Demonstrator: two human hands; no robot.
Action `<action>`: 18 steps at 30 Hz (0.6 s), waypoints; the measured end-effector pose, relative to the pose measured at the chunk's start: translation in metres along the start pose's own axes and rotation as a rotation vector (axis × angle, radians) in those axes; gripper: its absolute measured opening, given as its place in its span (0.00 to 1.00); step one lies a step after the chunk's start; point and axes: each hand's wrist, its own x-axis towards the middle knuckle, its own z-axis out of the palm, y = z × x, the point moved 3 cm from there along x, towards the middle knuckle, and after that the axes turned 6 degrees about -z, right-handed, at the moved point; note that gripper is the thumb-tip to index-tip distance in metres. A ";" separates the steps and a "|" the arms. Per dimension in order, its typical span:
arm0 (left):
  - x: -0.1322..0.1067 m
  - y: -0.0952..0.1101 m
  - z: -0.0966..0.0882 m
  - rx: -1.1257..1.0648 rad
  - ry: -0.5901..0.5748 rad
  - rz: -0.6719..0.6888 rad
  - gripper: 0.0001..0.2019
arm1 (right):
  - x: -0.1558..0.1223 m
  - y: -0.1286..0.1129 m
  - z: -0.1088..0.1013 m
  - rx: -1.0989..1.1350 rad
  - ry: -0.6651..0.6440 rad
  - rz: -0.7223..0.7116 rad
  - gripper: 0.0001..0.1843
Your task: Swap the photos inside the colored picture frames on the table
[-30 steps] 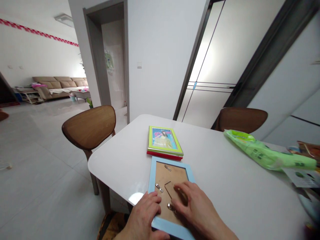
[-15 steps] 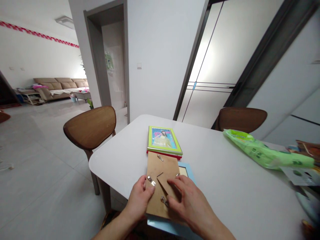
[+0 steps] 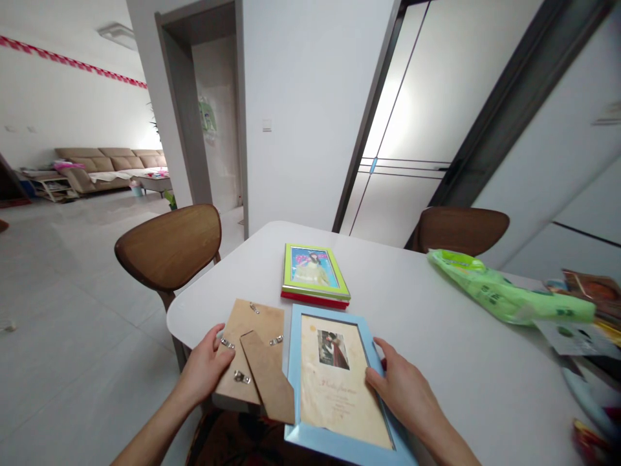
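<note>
Gripped at its left edge by my left hand is a brown picture frame backing board. It has metal turn clips and a stand leg that swings out from it. My right hand closes on the right edge of a light blue picture frame, thumb on the front. Inside that frame shows a cream insert with a small photo and faint writing. Board and frame are side by side at the table's near edge, the leg's lower end against the frame's left side.
Beyond them a lime green picture frame lies on a red one on the white table. A green plastic package and other packets lie at the right. Wooden chairs stand at the left and far right.
The backing board, previously over the blue frame, has moved left with my left hand. My right hand has shifted from the board to the blue frame's right edge, and the frame's front is now uncovered.
</note>
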 end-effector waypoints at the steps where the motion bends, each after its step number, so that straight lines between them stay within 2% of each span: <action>1: 0.001 0.001 -0.002 0.049 0.037 0.012 0.25 | 0.001 0.000 -0.001 0.024 0.004 0.021 0.30; 4: 0.000 0.011 -0.002 0.346 0.181 0.159 0.24 | 0.002 -0.001 -0.007 0.230 0.005 0.135 0.33; 6: -0.007 0.022 0.011 0.547 0.228 0.332 0.22 | -0.002 -0.004 -0.010 0.544 -0.030 0.226 0.35; 7: -0.013 0.027 0.022 0.594 0.212 0.414 0.21 | -0.005 -0.006 -0.012 0.727 -0.058 0.268 0.36; 9: -0.029 0.037 0.051 0.565 0.095 0.537 0.22 | -0.011 -0.014 -0.014 1.041 -0.109 0.331 0.37; 12: -0.057 0.053 0.106 0.511 -0.148 0.695 0.26 | -0.018 -0.024 -0.018 1.263 -0.130 0.333 0.40; 15: -0.076 0.068 0.147 0.502 -0.246 0.841 0.30 | -0.020 -0.030 -0.020 1.294 -0.107 0.279 0.41; 18: -0.082 0.077 0.163 0.551 -0.287 0.939 0.25 | -0.016 -0.027 -0.018 1.204 -0.084 0.249 0.41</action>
